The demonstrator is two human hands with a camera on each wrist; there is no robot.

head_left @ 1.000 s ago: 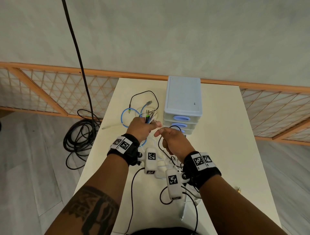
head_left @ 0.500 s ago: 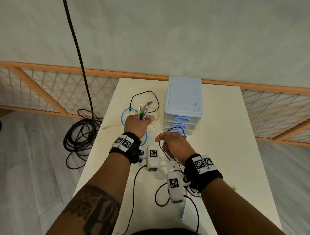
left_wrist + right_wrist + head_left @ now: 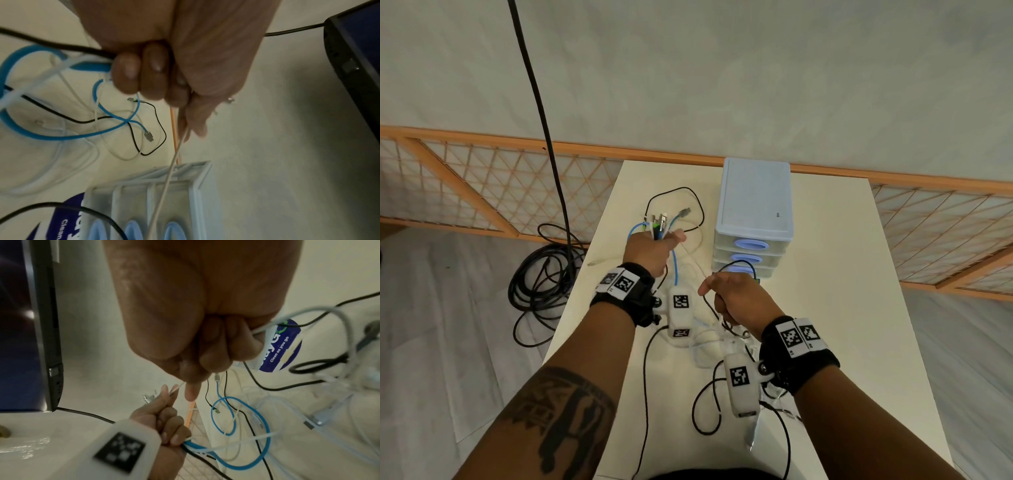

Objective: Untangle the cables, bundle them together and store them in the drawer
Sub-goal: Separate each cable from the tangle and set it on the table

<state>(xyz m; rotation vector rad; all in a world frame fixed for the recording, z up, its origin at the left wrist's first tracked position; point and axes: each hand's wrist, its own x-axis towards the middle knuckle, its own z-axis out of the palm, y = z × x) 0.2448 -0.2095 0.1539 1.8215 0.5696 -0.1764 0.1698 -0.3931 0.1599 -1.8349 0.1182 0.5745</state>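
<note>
A pale rectangular table [image 3: 842, 274] stands against a grey wall with a wooden lattice screen [image 3: 482, 192] behind it. Near the table's far edge sits a light blue plastic three-drawer cabinet [image 3: 755, 198], drawers closed. The left hand [image 3: 650, 251] is fisted around a bunch of cable ends [image 3: 659, 224], plugs sticking up, toward the far left edge. A thin white cable [image 3: 697, 265] runs taut from it to the right hand [image 3: 739, 298], which pinches it between thumb and forefinger, other fingers curled. Blue, black and white cable loops [image 3: 86, 126] lie tangled on the table beside the cabinet.
</note>
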